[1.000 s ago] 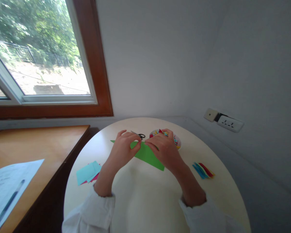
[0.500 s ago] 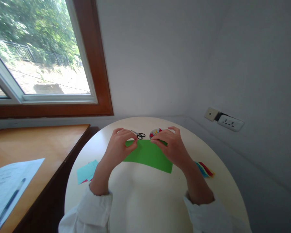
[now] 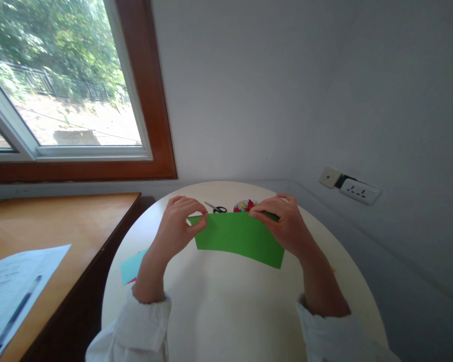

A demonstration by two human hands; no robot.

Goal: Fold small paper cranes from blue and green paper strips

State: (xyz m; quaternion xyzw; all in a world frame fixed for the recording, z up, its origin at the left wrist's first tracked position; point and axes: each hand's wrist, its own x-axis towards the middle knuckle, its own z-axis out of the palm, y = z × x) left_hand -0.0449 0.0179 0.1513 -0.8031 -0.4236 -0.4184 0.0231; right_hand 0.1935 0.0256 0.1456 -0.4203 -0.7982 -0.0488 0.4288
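A green sheet of paper [image 3: 236, 234] hangs between my hands above the round table, its far edge nearly straight and its near edge curved. My left hand [image 3: 179, 223] pinches the far edge near its left end between thumb and forefinger. At the right part of that same edge, my right hand [image 3: 281, 221] pinches the paper, partly covering its corner. Just beyond the sheet lie scissors [image 3: 219, 209] with black handles. Beside them stands a clear round container [image 3: 243, 205] of small colourful pieces, its front hidden by the paper.
Light blue paper [image 3: 131, 266] with a bit of pink beneath lies by my left forearm on the white round table [image 3: 226, 322]. To the left, a wooden desk [image 3: 98, 216] carries a written sheet [image 3: 7, 281] and a pen [image 3: 17, 314]. A wall socket [image 3: 358, 191] is at right.
Both hands have moved apart along the green paper's far edge, the left one leftward, the right one rightward. More of the edge shows between them. My right forearm now covers most of the coloured strips.
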